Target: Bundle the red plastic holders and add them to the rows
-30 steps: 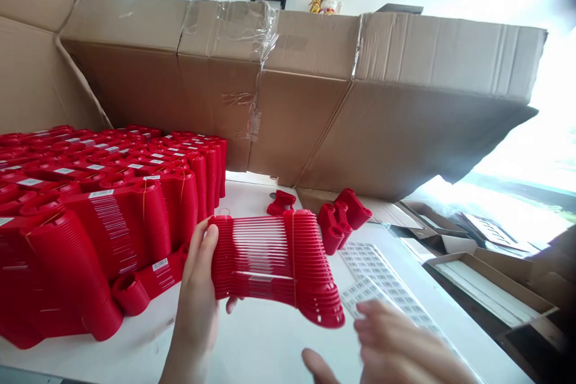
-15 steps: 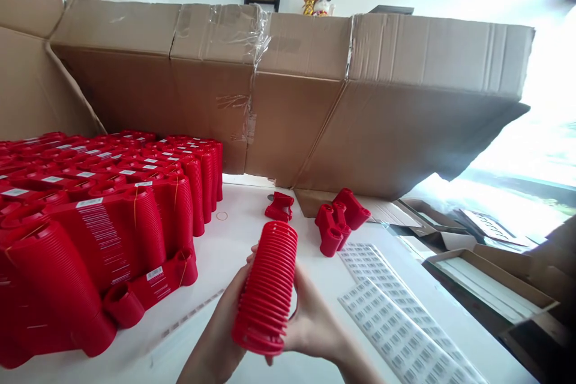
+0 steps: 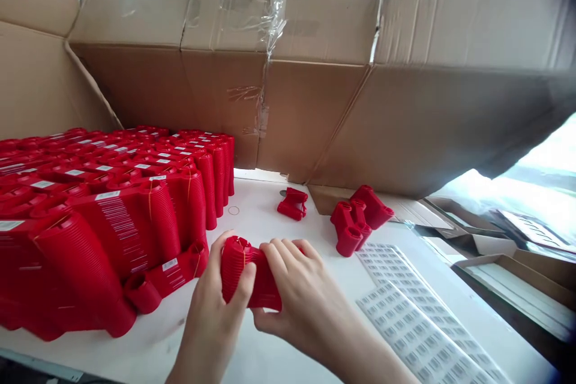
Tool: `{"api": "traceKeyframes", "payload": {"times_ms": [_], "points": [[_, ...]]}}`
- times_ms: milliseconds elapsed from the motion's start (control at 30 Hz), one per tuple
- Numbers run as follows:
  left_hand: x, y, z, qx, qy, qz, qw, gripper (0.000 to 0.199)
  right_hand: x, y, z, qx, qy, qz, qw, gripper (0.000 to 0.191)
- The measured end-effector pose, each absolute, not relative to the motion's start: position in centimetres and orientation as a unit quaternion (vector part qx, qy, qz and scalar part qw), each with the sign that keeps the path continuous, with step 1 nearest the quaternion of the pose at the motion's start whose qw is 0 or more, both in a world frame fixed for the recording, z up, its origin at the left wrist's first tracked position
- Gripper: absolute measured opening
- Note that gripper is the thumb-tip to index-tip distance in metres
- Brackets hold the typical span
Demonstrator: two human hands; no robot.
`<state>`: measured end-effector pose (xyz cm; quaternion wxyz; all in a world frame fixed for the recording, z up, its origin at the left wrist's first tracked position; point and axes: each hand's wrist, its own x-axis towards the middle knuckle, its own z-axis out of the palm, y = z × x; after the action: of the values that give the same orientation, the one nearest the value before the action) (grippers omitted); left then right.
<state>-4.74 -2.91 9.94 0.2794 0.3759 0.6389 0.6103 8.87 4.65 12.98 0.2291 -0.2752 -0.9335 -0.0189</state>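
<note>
Between both hands, above the white table (image 3: 243,342), is a stack of red plastic pieces (image 3: 264,288) with ribbed, rounded ends. My left hand (image 3: 220,300) wraps the rounded left end, its thumb across the ribs. My right hand (image 3: 297,294) grips the other end from above, its fingers over the top and the thumb below. A thin band seems to run over the left end. Just left of my hands, a short red bundle (image 3: 168,276) with a white label lies against large labelled red stacks (image 3: 130,234).
Beyond my hands lie a small red bundle (image 3: 293,204) and several loose red pieces (image 3: 355,222). Barcode sticker sheets (image 3: 414,324) cover the right side. A rubber band (image 3: 233,210) lies on the table. Cardboard (image 3: 216,90) walls off the back; open boxes (image 3: 517,294) stand far right.
The red stack has been turned from ribbed side up to lying crosswise, and has moved a little left and lower. My right hand has shifted onto its top. The view has tilted and shifted slightly.
</note>
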Motion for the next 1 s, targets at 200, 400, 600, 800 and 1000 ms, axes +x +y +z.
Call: {"api": "traceKeyframes", "payload": {"times_ms": [200, 400, 600, 800, 1000], "points": [[-5.3, -3.2, 5.8, 0.427, 0.639, 0.616, 0.173, 0.048, 9.9, 4.4, 13.4, -0.272, -0.941, 0.139, 0.146, 0.041], [-6.6, -5.2, 3.6, 0.360, 0.618, 0.699, 0.005, 0.039, 11.8, 8.1, 14.0, -0.276, -0.888, 0.363, 0.062, 0.052], [-11.2, -5.2, 2.6, 0.353, 0.590, 0.690, -0.226, 0.037, 6.2, 8.7, 11.4, -0.182, -0.851, 0.473, 0.137, 0.036], [-16.1, -4.1, 3.4, 0.391, 0.561, 0.640, -0.351, 0.067, -0.3, 11.2, 11.0, -0.104, -0.807, 0.545, 0.204, 0.034], [-17.1, -4.1, 3.8, 0.423, 0.583, 0.556, -0.415, 0.061, -2.2, 12.9, 9.6, -0.079, -0.789, 0.570, 0.214, 0.032]]}}
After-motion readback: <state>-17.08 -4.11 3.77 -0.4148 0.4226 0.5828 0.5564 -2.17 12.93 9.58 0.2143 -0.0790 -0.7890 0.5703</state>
